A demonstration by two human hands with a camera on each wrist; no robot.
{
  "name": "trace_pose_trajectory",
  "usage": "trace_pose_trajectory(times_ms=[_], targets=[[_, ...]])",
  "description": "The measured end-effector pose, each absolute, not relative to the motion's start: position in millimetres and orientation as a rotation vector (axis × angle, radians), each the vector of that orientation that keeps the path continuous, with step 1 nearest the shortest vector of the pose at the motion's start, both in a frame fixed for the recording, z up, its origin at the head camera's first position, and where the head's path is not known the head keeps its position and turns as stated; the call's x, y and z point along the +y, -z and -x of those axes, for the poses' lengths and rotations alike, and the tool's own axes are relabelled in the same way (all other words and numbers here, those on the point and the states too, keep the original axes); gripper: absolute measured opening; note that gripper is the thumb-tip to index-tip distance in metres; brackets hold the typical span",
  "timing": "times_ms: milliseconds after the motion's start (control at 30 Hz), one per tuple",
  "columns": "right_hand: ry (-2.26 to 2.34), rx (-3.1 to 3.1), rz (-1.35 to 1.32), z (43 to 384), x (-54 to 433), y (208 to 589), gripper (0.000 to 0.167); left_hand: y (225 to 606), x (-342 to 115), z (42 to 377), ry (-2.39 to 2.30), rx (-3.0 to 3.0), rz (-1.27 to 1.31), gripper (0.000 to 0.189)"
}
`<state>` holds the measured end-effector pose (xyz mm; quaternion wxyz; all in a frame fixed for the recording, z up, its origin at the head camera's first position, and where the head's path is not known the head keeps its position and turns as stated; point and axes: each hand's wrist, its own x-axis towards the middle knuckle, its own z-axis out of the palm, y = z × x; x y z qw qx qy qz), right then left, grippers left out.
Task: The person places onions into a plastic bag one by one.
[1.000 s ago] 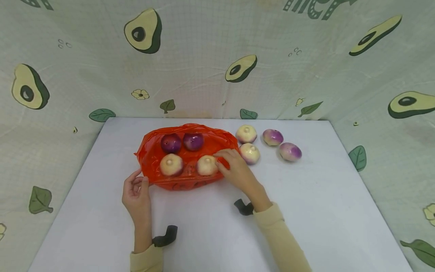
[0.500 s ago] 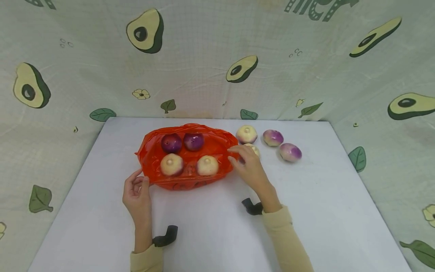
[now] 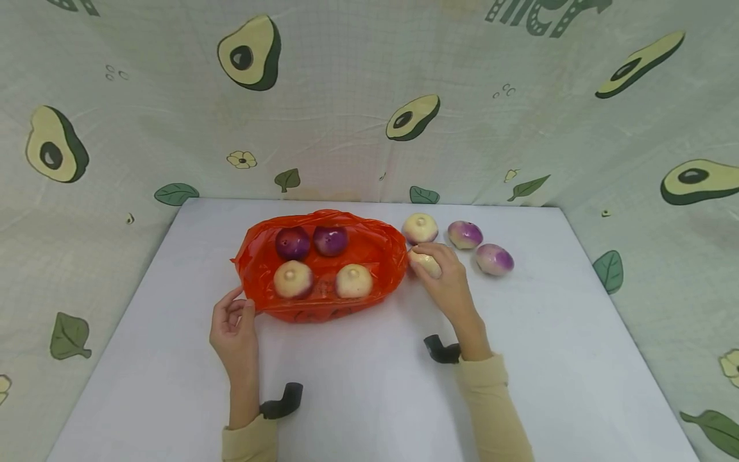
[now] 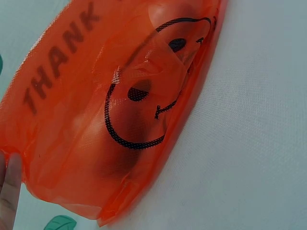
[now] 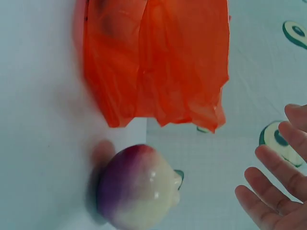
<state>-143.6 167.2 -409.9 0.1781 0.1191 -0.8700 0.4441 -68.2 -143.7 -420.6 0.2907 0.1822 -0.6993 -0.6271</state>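
A red plastic bag (image 3: 323, 311) stands wide-mouthed on the table, with a smiling face and "THANK" printed on its side. Inside are two white-topped turnips (image 3: 293, 280) and two with purple sides up (image 3: 330, 240). My left hand (image 3: 233, 327) pinches the bag's left front rim; its fingertips (image 4: 12, 172) show at the edge of the left wrist view. My right hand (image 3: 444, 282) is over a white and purple turnip (image 5: 136, 189) just right of the bag. In the right wrist view its fingers are spread and stand apart from that turnip.
Behind the right hand sits another white-topped turnip (image 3: 420, 228). Two purple and white turnips, one farther back (image 3: 464, 235) and one nearer (image 3: 494, 259), lie to its right. A cloth (image 3: 323, 128) printed with avocados hangs behind the white table (image 3: 358, 391).
My right hand has moved right, away from the front right turnip inside the bag, out over the turnip beside it. The left hand has stayed at the rim.
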Motion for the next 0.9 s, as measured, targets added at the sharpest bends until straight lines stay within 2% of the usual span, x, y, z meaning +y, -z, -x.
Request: trace_pose_trajectory(times_ms=[500,900], targets=[[-1.289,-2.468,-0.17,153,192,436,0.03,420,-144,68,1.673,-1.861,-0.489,0.031],[-1.411,-2.572,-0.006,162,198,457,0.044,419,-144,67,1.672,-1.859,-0.487,0.031]])
